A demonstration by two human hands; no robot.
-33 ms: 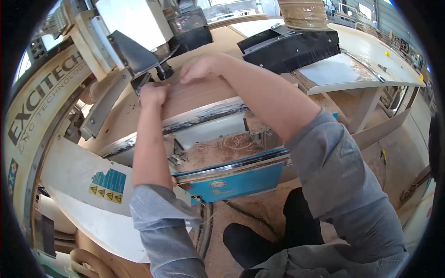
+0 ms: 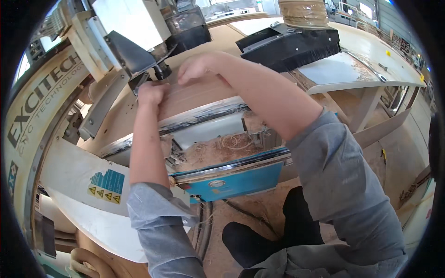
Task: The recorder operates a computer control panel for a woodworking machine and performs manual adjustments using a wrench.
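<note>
My left hand point(image 2: 152, 93) is closed just below the dark lower end of the machine's spindle point(image 2: 162, 70), beside a small dark bracket point(image 2: 138, 82). Whatever its fingers grip is hidden by the hand itself. To the right of the spindle, my right hand point(image 2: 200, 68) hovers low over the brown board point(image 2: 190, 98), its fingers curled together. From here I cannot make out anything between them. The board lies flat on the machine bed, marked with long straight lines and a few small dark holes.
A black dust hood with a brush skirt point(image 2: 292, 48) sits to the right, under a ribbed hose point(image 2: 303, 15). The machine's metal edge point(image 2: 204, 116) runs in front of me. Below are a shavings-filled recess point(image 2: 218, 150) and a blue panel point(image 2: 236, 182). A white cover point(image 2: 88, 185) curves at left.
</note>
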